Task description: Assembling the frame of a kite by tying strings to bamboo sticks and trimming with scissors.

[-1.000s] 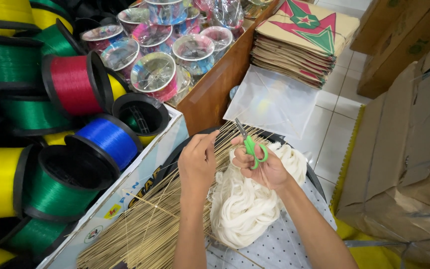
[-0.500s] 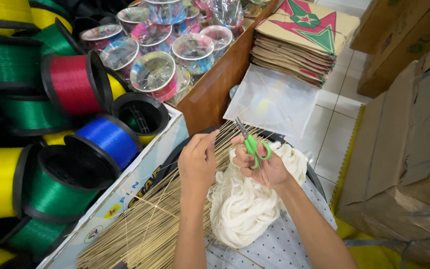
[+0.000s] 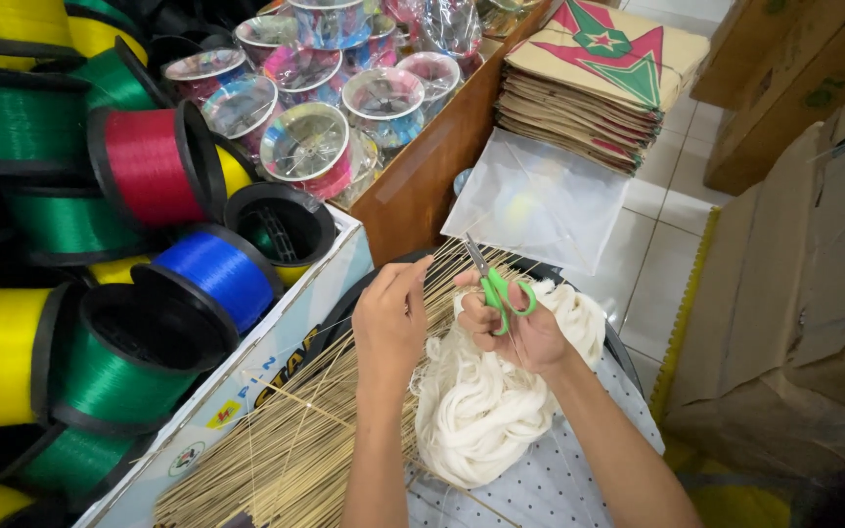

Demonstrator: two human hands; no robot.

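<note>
My right hand (image 3: 525,328) grips green-handled scissors (image 3: 494,286), blades pointing up and away. My left hand (image 3: 390,318) pinches a thin thread or stick with fingertips raised just left of the scissors. Both hands hover over a bundle of thin bamboo sticks (image 3: 286,440) that fans across my lap. A hank of white string (image 3: 486,406) lies beneath and between my wrists, on dotted cloth (image 3: 559,489).
Large spools of green, red, blue and yellow line (image 3: 139,166) fill a box at left. Clear reels (image 3: 310,147) sit behind a wooden board (image 3: 422,186). A clear plastic bag (image 3: 540,200) and stacked paper kites (image 3: 599,78) lie ahead. Cardboard (image 3: 794,284) stands at right.
</note>
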